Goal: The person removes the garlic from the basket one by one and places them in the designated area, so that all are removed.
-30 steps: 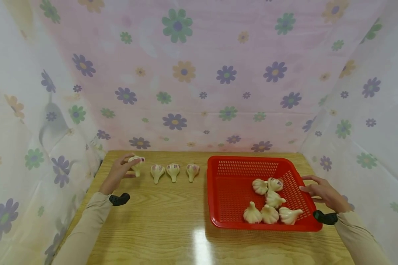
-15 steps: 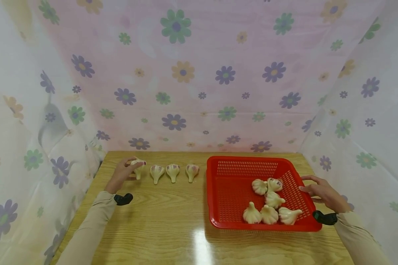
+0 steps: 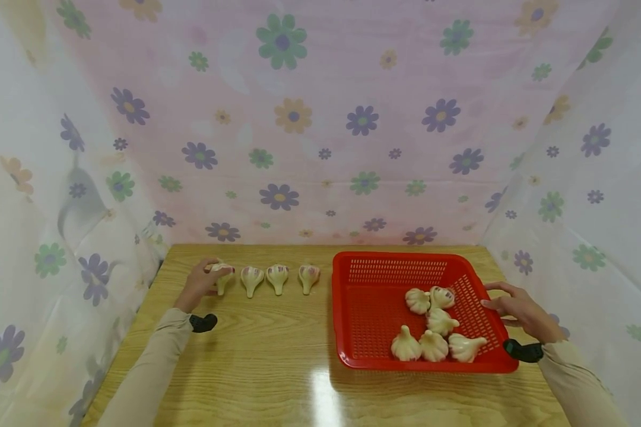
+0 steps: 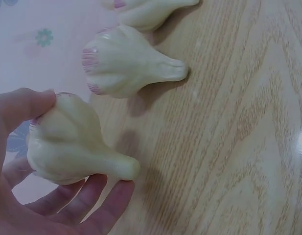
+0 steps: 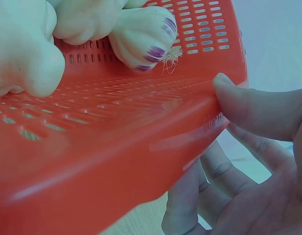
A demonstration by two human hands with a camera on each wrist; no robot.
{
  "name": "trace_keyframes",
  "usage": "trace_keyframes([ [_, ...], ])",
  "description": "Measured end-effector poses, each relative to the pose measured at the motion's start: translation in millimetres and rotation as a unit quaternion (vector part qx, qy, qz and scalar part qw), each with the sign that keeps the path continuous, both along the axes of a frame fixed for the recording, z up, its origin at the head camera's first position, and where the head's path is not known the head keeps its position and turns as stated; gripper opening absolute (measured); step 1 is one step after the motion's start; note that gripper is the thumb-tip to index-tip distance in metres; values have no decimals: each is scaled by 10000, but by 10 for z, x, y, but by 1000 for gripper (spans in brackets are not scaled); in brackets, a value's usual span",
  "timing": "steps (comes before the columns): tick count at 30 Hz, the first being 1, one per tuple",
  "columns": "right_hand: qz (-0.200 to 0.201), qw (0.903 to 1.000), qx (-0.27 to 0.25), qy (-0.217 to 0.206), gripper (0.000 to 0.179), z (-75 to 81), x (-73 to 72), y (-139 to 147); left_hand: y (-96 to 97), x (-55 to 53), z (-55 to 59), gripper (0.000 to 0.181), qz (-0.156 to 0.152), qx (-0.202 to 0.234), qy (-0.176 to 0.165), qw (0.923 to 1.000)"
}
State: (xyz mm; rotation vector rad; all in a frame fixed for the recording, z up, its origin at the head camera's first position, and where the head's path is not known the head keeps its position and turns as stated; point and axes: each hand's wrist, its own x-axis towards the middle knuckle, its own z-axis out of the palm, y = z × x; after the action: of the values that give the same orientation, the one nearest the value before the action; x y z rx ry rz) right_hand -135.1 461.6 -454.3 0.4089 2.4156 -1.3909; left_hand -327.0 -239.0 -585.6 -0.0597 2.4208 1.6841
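Observation:
My left hand (image 3: pixel 199 286) holds a garlic bulb (image 4: pixel 67 139) between thumb and fingers at the table's left side. Its stem points toward the near edge, and its shadow lies apart from it on the wood. To its right, three more garlic bulbs lie in a row: one nearest (image 3: pixel 252 279), a middle one (image 3: pixel 278 277) and a far one (image 3: pixel 308 277), stems toward me. On the right, my right hand (image 3: pixel 524 313) grips the right rim of a red plastic basket (image 3: pixel 338 314), thumb on top and fingers outside. Several garlic bulbs (image 3: pixel 434 345) lie in the basket's right half.
The wooden table (image 3: pixel 256 367) reaches back to a flower-printed curtain (image 3: pixel 320 178), which also hangs at both sides. A black wrist camera (image 3: pixel 203 323) sits on the left wrist, and another black camera (image 3: pixel 523 351) on the right.
My left hand has come down and slightly toward me with the garlic bulb, nearing the row's left end. The right hand and basket have stayed put.

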Motion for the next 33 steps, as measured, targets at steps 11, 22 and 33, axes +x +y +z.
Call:
trace_keyframes([
  [11, -10, 10000, -49, 45, 67, -24, 1, -2, 64, -10, -77, 93, 144, -345, -119, 9992],
  [22, -45, 10000, -27, 23, 67, 11, -12, -21, 128, 119, 39, 85, 205, -599, 169, 9978],
  [33, 51, 10000, 29, -62, 69, 10, -11, 1, 282, 408, 540, 68, 92, -778, 246, 9966],
])
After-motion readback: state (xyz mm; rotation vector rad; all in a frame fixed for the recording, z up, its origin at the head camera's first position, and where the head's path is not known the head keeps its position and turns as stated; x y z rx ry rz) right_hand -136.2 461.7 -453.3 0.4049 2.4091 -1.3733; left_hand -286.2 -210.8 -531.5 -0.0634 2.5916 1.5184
